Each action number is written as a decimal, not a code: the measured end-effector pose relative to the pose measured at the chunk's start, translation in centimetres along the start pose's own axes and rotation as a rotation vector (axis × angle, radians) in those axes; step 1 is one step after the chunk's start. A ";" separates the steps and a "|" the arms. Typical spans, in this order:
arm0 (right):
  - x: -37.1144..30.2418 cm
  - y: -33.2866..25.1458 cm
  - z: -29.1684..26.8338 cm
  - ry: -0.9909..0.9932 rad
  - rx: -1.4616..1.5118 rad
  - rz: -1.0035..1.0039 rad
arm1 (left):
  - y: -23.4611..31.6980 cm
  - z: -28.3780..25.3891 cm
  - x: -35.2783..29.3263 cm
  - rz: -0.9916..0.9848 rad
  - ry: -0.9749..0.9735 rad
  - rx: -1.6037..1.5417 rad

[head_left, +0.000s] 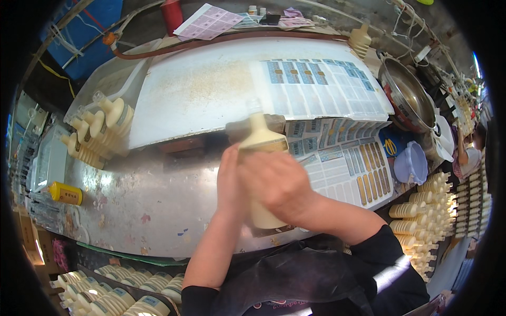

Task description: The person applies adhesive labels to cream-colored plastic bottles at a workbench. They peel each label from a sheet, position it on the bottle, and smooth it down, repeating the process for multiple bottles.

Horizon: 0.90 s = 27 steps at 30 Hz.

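Observation:
A cream-coloured bottle [259, 138] with a clear narrow neck and a dark band round its body is between my two hands at the middle of the metal table. My left hand [230, 171] grips its left side, thumb and fingers close against it. My right hand [276, 181] lies across the front with its fingers closed round the body; motion blurs it. Between them they hide most of the bottle's middle. Its neck points away from me, over a brown block [240, 129]. Right of my hands is a sheet of blue and gold labels [342, 174].
A white board [205, 84] carries more blue label sheets [321, 92] at its right. Several ribbed cream bottles [105, 126] stand at left, near a yellow bottle [66, 193]. A purple bucket [411, 164] and metal pan [406, 92] are at right. More bottles [416, 210] fill the lower right.

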State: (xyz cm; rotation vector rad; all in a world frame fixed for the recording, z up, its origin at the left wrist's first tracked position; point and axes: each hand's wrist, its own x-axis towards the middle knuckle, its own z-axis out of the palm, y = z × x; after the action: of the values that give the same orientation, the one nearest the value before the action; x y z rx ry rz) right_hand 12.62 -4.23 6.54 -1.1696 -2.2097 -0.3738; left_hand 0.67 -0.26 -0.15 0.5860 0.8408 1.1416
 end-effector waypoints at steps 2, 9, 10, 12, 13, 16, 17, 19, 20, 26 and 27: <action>0.4 -0.8 0.4 -0.026 0.029 -0.027 | -1.0 -2.0 0.5 -0.013 -0.094 -0.160; 1.6 -2.3 2.9 -0.115 -0.096 -0.052 | -3.3 -5.2 1.7 0.049 -0.186 -0.018; 1.7 -2.6 3.2 -0.139 -0.114 -0.090 | -2.7 -5.1 1.6 -0.015 -0.180 -0.138; 2.0 -0.9 2.6 -0.141 0.018 0.054 | -0.6 -3.1 0.6 -0.170 -0.141 -0.409; 2.4 0.4 2.1 -0.140 0.087 0.123 | -0.1 -2.4 0.4 -0.156 -0.087 -0.315; 4.0 3.5 -0.1 0.251 0.505 0.562 | 0.4 -1.4 0.3 -0.076 -0.005 -0.103; 4.4 4.2 -0.4 0.342 0.680 0.695 | 0.6 -1.1 0.3 -0.066 -0.006 -0.045; 4.1 4.2 0.5 0.186 0.675 0.668 | 0.9 -0.1 0.2 -0.047 -0.012 0.073; 3.9 3.9 1.0 0.107 0.656 0.634 | 0.3 -0.1 0.5 -0.005 0.003 0.135; -0.3 6.9 2.6 0.106 0.623 0.727 | -0.4 -0.9 1.0 0.097 0.010 0.339; -1.1 7.6 2.8 0.119 0.615 0.730 | -0.5 -1.0 1.0 0.122 0.014 0.335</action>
State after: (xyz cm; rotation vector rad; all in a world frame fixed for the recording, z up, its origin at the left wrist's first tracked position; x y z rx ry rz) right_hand 18.27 0.83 3.44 -1.4205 -1.4742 0.4897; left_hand 0.27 0.45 -1.41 0.9168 1.0290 1.1223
